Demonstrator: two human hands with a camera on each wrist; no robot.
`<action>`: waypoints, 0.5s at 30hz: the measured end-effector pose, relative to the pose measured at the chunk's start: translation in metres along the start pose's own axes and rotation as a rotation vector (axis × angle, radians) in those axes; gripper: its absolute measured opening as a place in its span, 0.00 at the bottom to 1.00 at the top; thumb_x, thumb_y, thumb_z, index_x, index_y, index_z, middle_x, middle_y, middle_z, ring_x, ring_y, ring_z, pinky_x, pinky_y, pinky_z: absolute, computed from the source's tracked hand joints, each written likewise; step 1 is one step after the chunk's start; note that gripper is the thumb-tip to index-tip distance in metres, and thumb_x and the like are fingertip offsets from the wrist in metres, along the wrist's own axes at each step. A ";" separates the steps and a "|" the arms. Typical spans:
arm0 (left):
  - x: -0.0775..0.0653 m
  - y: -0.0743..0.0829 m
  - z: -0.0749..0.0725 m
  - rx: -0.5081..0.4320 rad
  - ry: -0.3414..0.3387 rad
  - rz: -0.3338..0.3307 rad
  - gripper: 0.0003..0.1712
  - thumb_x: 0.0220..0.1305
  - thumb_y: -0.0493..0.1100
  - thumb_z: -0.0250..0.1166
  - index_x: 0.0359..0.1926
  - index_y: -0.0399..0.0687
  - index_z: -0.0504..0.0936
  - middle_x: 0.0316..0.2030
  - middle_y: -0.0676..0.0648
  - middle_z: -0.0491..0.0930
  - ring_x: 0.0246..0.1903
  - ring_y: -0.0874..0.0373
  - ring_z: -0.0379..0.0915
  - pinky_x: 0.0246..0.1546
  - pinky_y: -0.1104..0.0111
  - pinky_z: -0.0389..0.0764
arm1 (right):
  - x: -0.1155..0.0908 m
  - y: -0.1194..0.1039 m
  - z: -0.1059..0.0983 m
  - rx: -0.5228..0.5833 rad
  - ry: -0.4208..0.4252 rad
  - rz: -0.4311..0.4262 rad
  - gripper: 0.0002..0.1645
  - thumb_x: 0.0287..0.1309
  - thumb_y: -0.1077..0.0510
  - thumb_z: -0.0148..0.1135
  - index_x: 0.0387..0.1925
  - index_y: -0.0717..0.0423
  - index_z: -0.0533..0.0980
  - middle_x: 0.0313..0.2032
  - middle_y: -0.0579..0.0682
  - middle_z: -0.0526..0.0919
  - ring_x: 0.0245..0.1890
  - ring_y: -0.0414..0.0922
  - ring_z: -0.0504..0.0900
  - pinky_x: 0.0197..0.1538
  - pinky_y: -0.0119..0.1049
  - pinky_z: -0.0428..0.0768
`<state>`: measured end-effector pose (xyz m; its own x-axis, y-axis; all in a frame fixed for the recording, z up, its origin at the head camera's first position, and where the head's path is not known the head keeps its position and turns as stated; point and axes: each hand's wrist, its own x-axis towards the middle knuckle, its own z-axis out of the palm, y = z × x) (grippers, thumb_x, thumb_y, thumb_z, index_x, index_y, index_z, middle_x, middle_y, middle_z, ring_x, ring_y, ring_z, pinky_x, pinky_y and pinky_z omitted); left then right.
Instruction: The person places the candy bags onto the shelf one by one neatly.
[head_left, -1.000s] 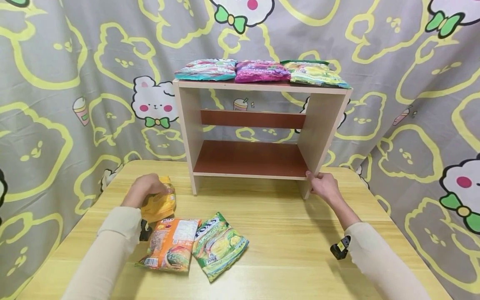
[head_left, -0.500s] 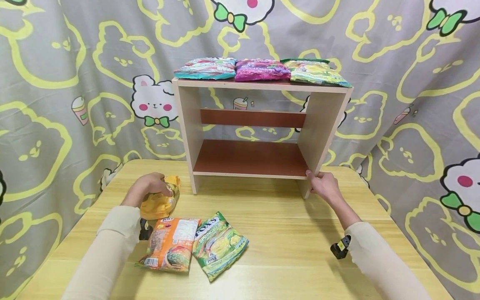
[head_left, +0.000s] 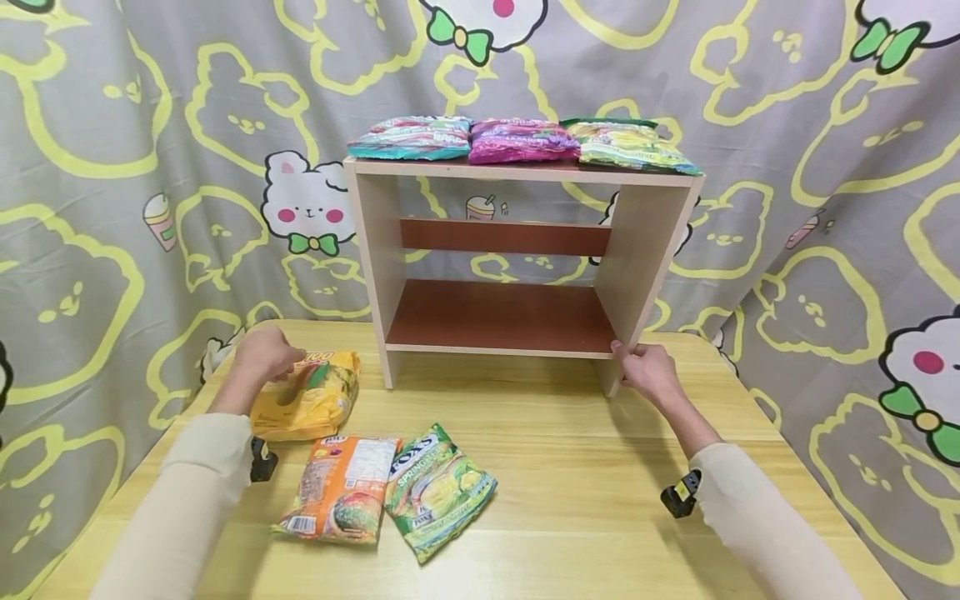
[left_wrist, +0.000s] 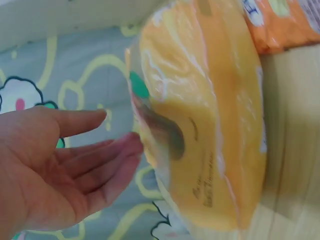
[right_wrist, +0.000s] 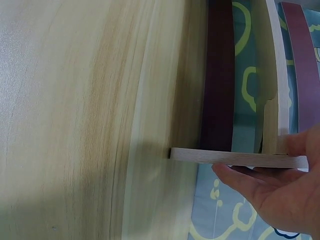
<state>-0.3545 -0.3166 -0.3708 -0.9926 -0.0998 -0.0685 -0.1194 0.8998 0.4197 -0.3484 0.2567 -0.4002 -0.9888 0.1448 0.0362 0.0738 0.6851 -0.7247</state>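
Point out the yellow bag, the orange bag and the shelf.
Yellow bag [head_left: 315, 402]: head view, middle of its upward face.
Orange bag [head_left: 348, 488]: head view, middle of its upward face.
Shelf [head_left: 501, 317]: head view, on its lower board.

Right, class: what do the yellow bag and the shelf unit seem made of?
Yellow bag: probably thin, glossy plastic film, given its creases and bright highlights.
Shelf unit: possibly laminated board, smooth with little sheen, given its flat surfaces and straight edges.

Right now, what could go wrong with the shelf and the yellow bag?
The right hand grips the shelf's side, so a hard tug might slide the top bags off. The left hand isn't wrapped around the yellow bag, so a hasty lift could fumble it.
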 end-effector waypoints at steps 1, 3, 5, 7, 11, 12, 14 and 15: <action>0.000 -0.003 0.000 0.014 0.032 -0.015 0.22 0.65 0.45 0.62 0.16 0.39 0.79 0.15 0.45 0.80 0.19 0.53 0.76 0.20 0.67 0.73 | 0.000 0.000 0.000 0.001 0.000 -0.002 0.37 0.73 0.36 0.45 0.56 0.63 0.81 0.52 0.68 0.84 0.42 0.57 0.90 0.43 0.36 0.81; -0.001 -0.009 0.000 0.046 0.076 -0.030 0.24 0.65 0.48 0.64 0.14 0.42 0.76 0.13 0.47 0.74 0.19 0.53 0.71 0.20 0.67 0.69 | 0.000 0.001 0.000 0.000 -0.002 -0.001 0.38 0.73 0.36 0.45 0.56 0.63 0.81 0.52 0.68 0.83 0.42 0.57 0.90 0.43 0.37 0.81; -0.002 -0.014 0.000 0.059 0.100 -0.041 0.25 0.63 0.50 0.66 0.14 0.44 0.71 0.15 0.48 0.69 0.21 0.52 0.67 0.21 0.65 0.67 | 0.000 0.001 0.000 -0.001 -0.004 0.004 0.38 0.73 0.35 0.45 0.56 0.63 0.81 0.52 0.68 0.84 0.42 0.57 0.90 0.45 0.38 0.81; -0.003 -0.019 0.000 0.060 0.079 -0.054 0.25 0.63 0.52 0.67 0.17 0.43 0.68 0.18 0.47 0.66 0.25 0.49 0.66 0.25 0.62 0.69 | 0.000 0.000 0.000 0.012 0.000 0.003 0.37 0.73 0.37 0.45 0.57 0.65 0.80 0.53 0.69 0.83 0.41 0.57 0.90 0.47 0.42 0.83; -0.006 -0.023 -0.004 0.054 -0.103 -0.105 0.37 0.67 0.57 0.63 0.39 0.17 0.73 0.38 0.24 0.75 0.42 0.32 0.74 0.43 0.50 0.81 | 0.001 0.000 0.001 0.031 0.012 -0.001 0.37 0.73 0.39 0.47 0.56 0.68 0.80 0.53 0.71 0.82 0.36 0.54 0.91 0.51 0.48 0.85; -0.006 -0.023 -0.005 0.069 -0.171 -0.111 0.42 0.69 0.60 0.61 0.48 0.14 0.71 0.46 0.19 0.73 0.48 0.28 0.73 0.49 0.46 0.81 | 0.001 0.000 0.001 0.039 0.014 -0.005 0.37 0.73 0.39 0.47 0.56 0.69 0.79 0.54 0.72 0.81 0.35 0.53 0.91 0.51 0.49 0.86; -0.007 -0.023 -0.006 0.085 -0.293 -0.128 0.51 0.72 0.63 0.55 0.62 0.10 0.61 0.61 0.15 0.63 0.59 0.23 0.65 0.59 0.41 0.75 | 0.000 -0.001 0.001 0.037 0.015 -0.003 0.37 0.73 0.39 0.47 0.55 0.69 0.80 0.54 0.72 0.82 0.33 0.51 0.91 0.50 0.48 0.86; -0.007 -0.023 -0.007 0.083 -0.345 -0.143 0.54 0.73 0.65 0.53 0.65 0.10 0.57 0.64 0.14 0.59 0.62 0.22 0.62 0.62 0.40 0.74 | 0.000 -0.001 0.001 0.033 0.015 -0.002 0.37 0.73 0.39 0.47 0.54 0.69 0.80 0.53 0.72 0.82 0.33 0.50 0.91 0.49 0.48 0.86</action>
<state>-0.3446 -0.3398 -0.3739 -0.8993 -0.0908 -0.4279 -0.2404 0.9199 0.3099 -0.3484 0.2558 -0.4001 -0.9869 0.1539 0.0479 0.0669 0.6615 -0.7469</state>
